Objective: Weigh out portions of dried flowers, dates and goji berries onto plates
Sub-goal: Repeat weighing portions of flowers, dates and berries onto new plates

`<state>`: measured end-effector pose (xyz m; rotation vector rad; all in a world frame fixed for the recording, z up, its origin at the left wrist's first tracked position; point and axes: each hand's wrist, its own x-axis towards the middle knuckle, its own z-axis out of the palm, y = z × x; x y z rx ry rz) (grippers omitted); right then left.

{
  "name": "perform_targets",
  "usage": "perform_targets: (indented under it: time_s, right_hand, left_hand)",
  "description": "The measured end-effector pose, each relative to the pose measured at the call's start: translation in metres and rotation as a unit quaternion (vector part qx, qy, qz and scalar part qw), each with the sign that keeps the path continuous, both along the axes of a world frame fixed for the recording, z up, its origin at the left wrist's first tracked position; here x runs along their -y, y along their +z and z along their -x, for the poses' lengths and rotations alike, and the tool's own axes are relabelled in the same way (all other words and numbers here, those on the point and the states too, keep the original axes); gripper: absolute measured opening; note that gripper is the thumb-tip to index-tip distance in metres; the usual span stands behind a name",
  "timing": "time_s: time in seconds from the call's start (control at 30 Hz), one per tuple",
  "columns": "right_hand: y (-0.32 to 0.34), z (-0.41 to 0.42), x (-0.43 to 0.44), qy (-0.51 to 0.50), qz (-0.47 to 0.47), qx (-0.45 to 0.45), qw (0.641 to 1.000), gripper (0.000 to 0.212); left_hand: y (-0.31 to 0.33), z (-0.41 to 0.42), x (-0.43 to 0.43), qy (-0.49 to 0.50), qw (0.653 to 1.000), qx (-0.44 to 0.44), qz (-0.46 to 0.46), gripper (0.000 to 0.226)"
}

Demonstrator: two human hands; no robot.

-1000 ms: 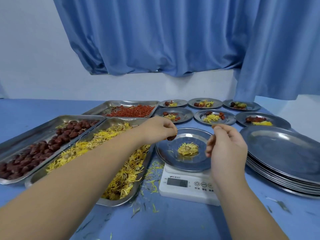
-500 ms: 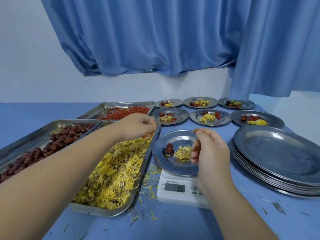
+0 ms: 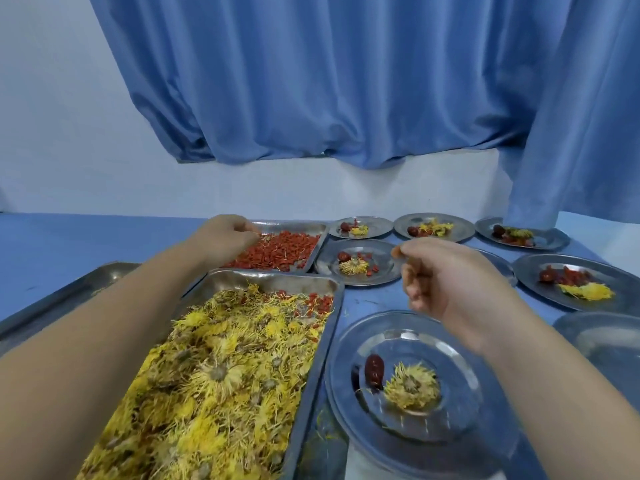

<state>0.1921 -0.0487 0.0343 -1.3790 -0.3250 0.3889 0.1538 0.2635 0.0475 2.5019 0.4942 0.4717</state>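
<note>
Steel is what nearly everything sits on, and the plate that matters point(image 3: 460, 365) is the one at five o'clock, on top of the white scale point(image 3: 362, 462) so that each addition gets weighed; it holds one date point(image 3: 374, 370) and one dried chrysanthemum head point(image 3: 412, 389), touching each other, and no goji berries.

Your left hand point(image 3: 225, 237) is out at eleven o'clock over the far left corner of the goji tray point(image 3: 321, 245), fingers bunched down toward the berries point(image 3: 280, 252); I judge that you are going for the third ingredient, but whether any berries are already pinched I cannot tell.

Your right hand point(image 3: 446, 285) hovers above the far edge of the scale plate, fingers loosely curled with thumb against forefinger; I cannot tell if it holds anything; it looks parked close so it can trim or steady the portion.

The flower tray point(image 3: 277, 277) lies at seven o'clock, just beside the scale, for a short reach; some berries have strayed into its far right corner.

Finished plates, each with all three ingredients, stand from twelve to two o'clock point(image 3: 356, 266), clear of the weighing spot; the spare plates point(image 3: 606, 341) wait at three o'clock.
</note>
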Motion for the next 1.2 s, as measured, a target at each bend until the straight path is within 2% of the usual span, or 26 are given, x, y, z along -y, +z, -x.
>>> perform_targets:
  time_s: [0.27, 0.4, 0.47, 0.57, 0.8, 0.93, 1.07, 1.2]
  right_hand:
    - [-0.014, -0.021, 0.001, 0.013, 0.079, 0.053, 0.995, 0.014]
    - [-0.018, -0.029, 0.001, 0.004, 0.078, 0.057, 0.995, 0.016]
    - [-0.021, -0.031, 0.0, 0.0, 0.081, 0.063, 0.995, 0.019]
    - [-0.026, -0.033, -0.001, -0.001, 0.092, 0.061, 0.994, 0.02]
    - [-0.026, -0.041, 0.001, -0.014, 0.086, 0.045, 0.995, 0.02]
    - [-0.03, -0.039, -0.002, -0.015, 0.099, 0.051, 0.994, 0.018]
    - [-0.031, -0.036, -0.004, -0.007, 0.118, 0.057, 0.991, 0.018]
    - [-0.027, -0.034, -0.004, -0.014, 0.121, 0.063, 0.991, 0.019]
  left_hand:
    - [-0.033, -0.074, -0.037, 0.014, 0.995, -0.089, -0.051, 0.023]
    - [-0.044, -0.107, -0.051, 0.028, 0.993, -0.105, -0.045, 0.027]
    - [-0.054, -0.12, -0.057, 0.034, 0.985, -0.153, -0.071, 0.024]
    - [-0.067, -0.132, -0.063, 0.059, 0.963, -0.216, -0.15, 0.036]
    - [-0.087, -0.155, -0.067, 0.04, 0.946, -0.267, -0.177, 0.052]
    - [-0.086, -0.154, -0.068, 0.039, 0.945, -0.254, -0.205, 0.052]
    - [-0.08, -0.146, -0.074, 0.027, 0.953, -0.235, -0.192, 0.029]
    - [-0.065, -0.142, -0.074, 0.007, 0.963, -0.209, -0.171, 0.023]
